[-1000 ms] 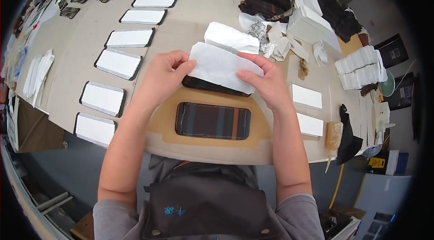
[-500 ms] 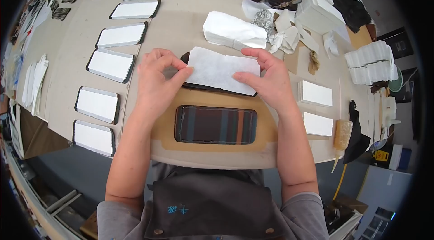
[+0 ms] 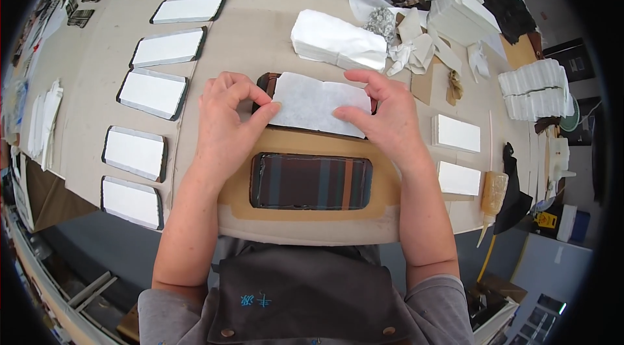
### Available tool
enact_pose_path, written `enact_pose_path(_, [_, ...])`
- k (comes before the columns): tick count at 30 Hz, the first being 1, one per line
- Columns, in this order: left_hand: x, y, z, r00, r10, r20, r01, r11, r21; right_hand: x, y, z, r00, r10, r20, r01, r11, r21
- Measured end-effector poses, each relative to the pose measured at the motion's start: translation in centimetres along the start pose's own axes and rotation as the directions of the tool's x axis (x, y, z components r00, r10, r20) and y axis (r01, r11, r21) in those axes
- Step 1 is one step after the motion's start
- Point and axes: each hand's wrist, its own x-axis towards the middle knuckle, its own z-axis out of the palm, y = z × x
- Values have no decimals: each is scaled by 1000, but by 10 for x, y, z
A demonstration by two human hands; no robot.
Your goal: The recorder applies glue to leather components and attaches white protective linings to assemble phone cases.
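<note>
A thin white sheet point(image 3: 318, 104) lies over a dark striped fabric piece point(image 3: 262, 85), whose ends show on both sides. My left hand point(image 3: 231, 111) pinches the sheet's left edge between thumb and forefinger. At the other end my right hand point(image 3: 383, 107) has its thumb flat on the sheet's right part and its forefinger curved over the far right corner. Nearer to me, a second striped fabric piece point(image 3: 312, 181) with a dark glossy-looking border rests on a tan board point(image 3: 312, 216). What the far fingertips of my right hand touch is hidden.
At left stand several white panels with dark edges point(image 3: 133, 152) in a column. Beyond my hands is a stack of white sheets point(image 3: 338, 39). To the right are white blocks point(image 3: 456, 133), an amber glue bottle point(image 3: 494, 194) with a pointed nozzle and crumpled scraps point(image 3: 413, 39).
The sheet has come down and shifted slightly over the striped piece, so more of that piece's ends shows. Both hands keep their hold. The whole view has shifted a little.
</note>
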Motion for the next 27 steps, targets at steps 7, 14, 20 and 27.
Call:
enact_pose_path(7, [0, -3, -1, 1000, -3, -13, 3, 1000, -19, -3, -11, 2, 995, -90, -40, 81, 978, -193])
enact_pose_path(14, [0, -4, -1, 1000, -11, 18, 10, 999, 49, -3, -10, 5, 972, -226, -66, 206, 954, -219])
enact_pose_path(20, [2, -7, 1, 999, 34, -12, -34, 999, 32, -3, -9, 8, 972, -220, -87, 195, 953, -230])
enact_pose_path(27, [1, -13, 2, 996, 80, -42, -76, 994, 81, -5, -16, 6, 962, -268, -51, 242, 924, -295])
